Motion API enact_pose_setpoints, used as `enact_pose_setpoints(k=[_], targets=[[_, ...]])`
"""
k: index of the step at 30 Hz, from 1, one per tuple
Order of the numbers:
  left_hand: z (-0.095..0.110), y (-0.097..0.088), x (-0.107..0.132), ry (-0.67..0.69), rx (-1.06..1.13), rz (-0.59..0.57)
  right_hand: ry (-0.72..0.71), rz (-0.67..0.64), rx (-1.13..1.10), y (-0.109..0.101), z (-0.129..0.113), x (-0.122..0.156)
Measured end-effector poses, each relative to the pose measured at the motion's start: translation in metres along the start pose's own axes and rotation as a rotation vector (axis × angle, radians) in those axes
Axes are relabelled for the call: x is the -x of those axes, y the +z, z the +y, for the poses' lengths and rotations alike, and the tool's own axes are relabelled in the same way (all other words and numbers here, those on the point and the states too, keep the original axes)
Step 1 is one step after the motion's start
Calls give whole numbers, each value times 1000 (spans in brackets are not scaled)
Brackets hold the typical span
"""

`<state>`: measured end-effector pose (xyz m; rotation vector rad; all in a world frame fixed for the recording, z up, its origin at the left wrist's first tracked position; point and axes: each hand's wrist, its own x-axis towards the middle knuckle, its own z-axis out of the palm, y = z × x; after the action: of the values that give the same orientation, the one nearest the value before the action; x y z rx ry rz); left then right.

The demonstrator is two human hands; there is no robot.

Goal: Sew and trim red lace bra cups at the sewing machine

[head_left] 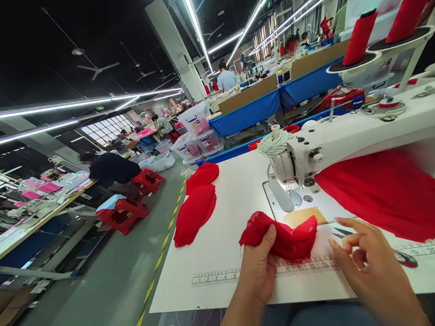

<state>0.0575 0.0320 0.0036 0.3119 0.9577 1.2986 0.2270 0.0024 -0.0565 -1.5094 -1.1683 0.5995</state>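
My left hand [257, 267] pinches a small crumpled red fabric piece [280, 237] on the white sewing table [220, 258], just in front of the white sewing machine [340, 140]. My right hand [372, 267] hovers to the right of that piece with fingers spread and nothing held. Under its fingertips lie small scissors [341, 233]. A large red cloth [384, 190] is spread under the machine arm. Two more red fabric pieces [195, 210] rest at the table's left edge.
Red thread cones [360, 31] stand on the machine's rack, and a white cord spool [273, 142] sits on its head. A printed ruler [217, 276] runs along the table front. Left, an aisle with red stools [122, 213], plastic bins [195, 120] and seated workers.
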Motion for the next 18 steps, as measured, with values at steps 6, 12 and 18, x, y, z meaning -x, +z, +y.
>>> enact_pose_setpoints(k=[6,12,18], targets=[[-25,5,18,-51,-48,-140,-363,-245,137,10,-37,7],[-17,-6,2,-298,142,-193,-178,-488,-102,11,-34,10],[-8,-6,-14,-357,94,-120,64,-459,-199,9,-30,19]])
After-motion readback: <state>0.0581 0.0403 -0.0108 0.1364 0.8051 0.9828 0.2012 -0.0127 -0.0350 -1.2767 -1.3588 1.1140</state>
